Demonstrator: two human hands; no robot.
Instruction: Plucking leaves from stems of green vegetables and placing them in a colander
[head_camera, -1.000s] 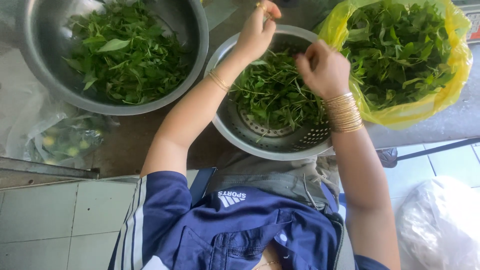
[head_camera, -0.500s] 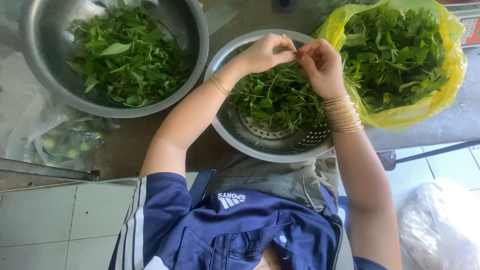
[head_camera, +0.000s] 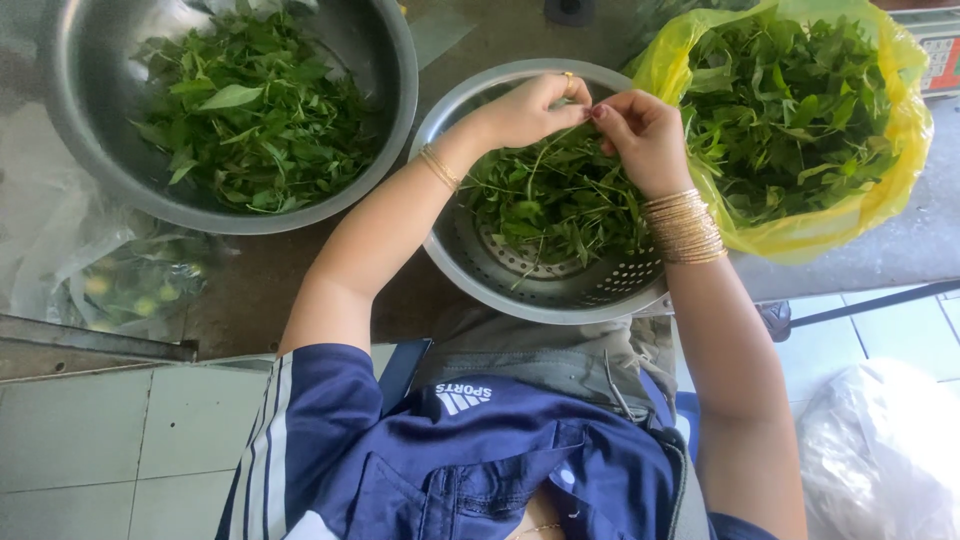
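Both hands meet over a metal colander (head_camera: 600, 295) that holds green stems and leaves (head_camera: 545, 205). My left hand (head_camera: 530, 108) pinches a thin green stem at its fingertips, a ring on one finger and a thin bangle at the wrist. My right hand (head_camera: 640, 135), with a stack of gold bangles on the wrist, pinches the same stem from the other side; the fingertips of both hands touch. The stem hangs down into the colander's pile.
A large steel bowl (head_camera: 90, 150) of picked leaves sits at the upper left. A yellow plastic bag (head_camera: 890, 200) full of leafy greens lies at the right. A clear bag (head_camera: 120, 285) rests at the left, a white bag (head_camera: 880, 450) on the tiled floor at lower right.
My left hand has come down from above the colander's far rim to meet my right hand. Both now pinch one stem together at the colander's far side.
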